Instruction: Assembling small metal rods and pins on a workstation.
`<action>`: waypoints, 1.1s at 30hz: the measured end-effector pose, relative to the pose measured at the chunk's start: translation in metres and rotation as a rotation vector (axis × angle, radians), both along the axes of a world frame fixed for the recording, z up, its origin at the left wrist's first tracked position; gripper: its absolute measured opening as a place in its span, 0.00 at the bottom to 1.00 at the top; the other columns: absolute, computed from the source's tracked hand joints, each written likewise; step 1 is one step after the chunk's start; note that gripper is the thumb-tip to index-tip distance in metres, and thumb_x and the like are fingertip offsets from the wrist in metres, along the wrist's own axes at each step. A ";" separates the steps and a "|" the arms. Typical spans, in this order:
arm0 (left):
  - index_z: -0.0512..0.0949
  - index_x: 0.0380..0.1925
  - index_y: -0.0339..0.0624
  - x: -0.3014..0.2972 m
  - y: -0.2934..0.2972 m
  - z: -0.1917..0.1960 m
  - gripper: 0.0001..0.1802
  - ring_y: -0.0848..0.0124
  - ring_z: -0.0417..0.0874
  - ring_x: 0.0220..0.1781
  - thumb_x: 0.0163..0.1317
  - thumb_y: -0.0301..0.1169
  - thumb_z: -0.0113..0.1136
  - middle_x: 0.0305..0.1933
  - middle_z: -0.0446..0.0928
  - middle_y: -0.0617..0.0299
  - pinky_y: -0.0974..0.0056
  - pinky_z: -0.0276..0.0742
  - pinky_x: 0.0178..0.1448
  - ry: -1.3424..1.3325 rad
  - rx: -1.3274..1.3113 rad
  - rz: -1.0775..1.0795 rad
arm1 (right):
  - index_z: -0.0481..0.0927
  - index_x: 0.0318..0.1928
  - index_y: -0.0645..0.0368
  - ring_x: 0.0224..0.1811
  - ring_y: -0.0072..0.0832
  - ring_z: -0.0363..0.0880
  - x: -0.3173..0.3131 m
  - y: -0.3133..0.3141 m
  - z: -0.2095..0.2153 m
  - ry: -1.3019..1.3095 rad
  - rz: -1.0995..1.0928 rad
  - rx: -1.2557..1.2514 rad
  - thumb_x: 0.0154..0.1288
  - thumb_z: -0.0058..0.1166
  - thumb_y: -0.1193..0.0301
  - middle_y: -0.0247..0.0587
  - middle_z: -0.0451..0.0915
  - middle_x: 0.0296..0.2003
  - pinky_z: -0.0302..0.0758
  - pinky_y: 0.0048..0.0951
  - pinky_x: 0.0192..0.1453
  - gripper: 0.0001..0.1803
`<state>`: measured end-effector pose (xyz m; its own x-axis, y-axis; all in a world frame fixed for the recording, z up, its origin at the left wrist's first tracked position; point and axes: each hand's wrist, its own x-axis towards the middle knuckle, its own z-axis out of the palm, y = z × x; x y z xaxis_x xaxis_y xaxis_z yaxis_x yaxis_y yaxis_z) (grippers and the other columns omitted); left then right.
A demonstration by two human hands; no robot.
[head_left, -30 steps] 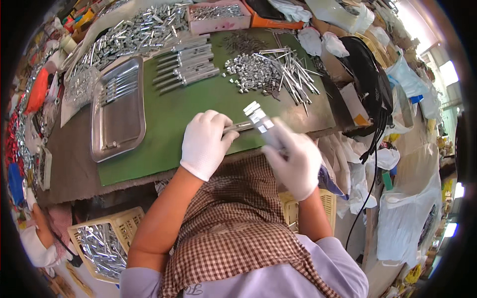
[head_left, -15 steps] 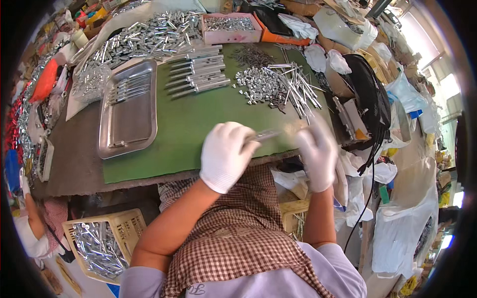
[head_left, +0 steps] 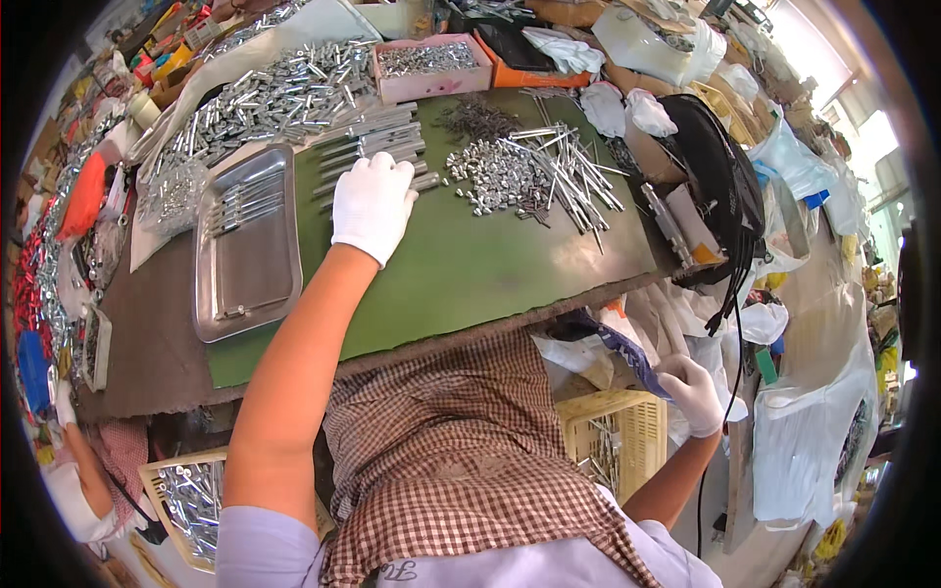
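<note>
My left hand (head_left: 374, 209), in a white glove, reaches over the row of silver metal rods (head_left: 377, 137) on the green mat. Its fingers curl down over the nearest rod (head_left: 425, 181), whose end shows beside the hand; the fingertips are partly hidden. Off the table's edge at the right, my right hand (head_left: 691, 392), also gloved, is closed on a dark blue-purple cloth (head_left: 632, 355). That cloth hangs beside white plastic bags. A steel tray (head_left: 250, 304) with several thin rods stands left of my left hand.
Small silver nuts (head_left: 490, 174), long thin pins (head_left: 573, 176) and dark small parts (head_left: 477, 116) lie on the mat. Behind are a pink box (head_left: 431, 86) of parts and a large heap of metal sleeves (head_left: 274, 93). Yellow crates (head_left: 642, 431) stand below the table.
My left hand has gone from the mat's front up and left to the rod row. My right hand has dropped off the table to the right and taken hold of the cloth.
</note>
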<state>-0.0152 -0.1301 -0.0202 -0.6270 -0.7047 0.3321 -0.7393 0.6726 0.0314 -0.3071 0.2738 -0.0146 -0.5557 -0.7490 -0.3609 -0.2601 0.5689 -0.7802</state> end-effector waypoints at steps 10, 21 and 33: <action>0.77 0.45 0.44 0.037 0.059 0.013 0.11 0.53 0.80 0.45 0.64 0.34 0.61 0.40 0.76 0.54 0.54 0.78 0.51 0.128 0.318 -0.230 | 0.71 0.67 0.61 0.34 0.16 0.76 0.110 -0.150 0.028 -0.411 0.271 -0.375 0.78 0.42 0.69 0.41 0.81 0.50 0.73 0.17 0.37 0.21; 0.81 0.46 0.45 0.047 0.109 0.036 0.16 0.59 0.80 0.38 0.58 0.34 0.66 0.34 0.77 0.59 0.57 0.78 0.43 0.178 0.247 -0.396 | 0.80 0.49 0.65 0.20 0.12 0.66 0.145 -0.201 0.023 -0.521 0.214 -0.299 0.77 0.47 0.63 0.34 0.84 0.30 0.65 0.18 0.25 0.17; 0.83 0.53 0.59 0.041 0.114 0.021 0.21 0.62 0.82 0.29 0.58 0.28 0.63 0.31 0.77 0.61 0.61 0.80 0.36 0.330 0.424 -0.321 | 0.80 0.36 0.65 0.27 0.16 0.74 0.140 -0.204 0.007 -0.179 0.253 -0.460 0.71 0.56 0.68 0.33 0.80 0.24 0.71 0.22 0.34 0.11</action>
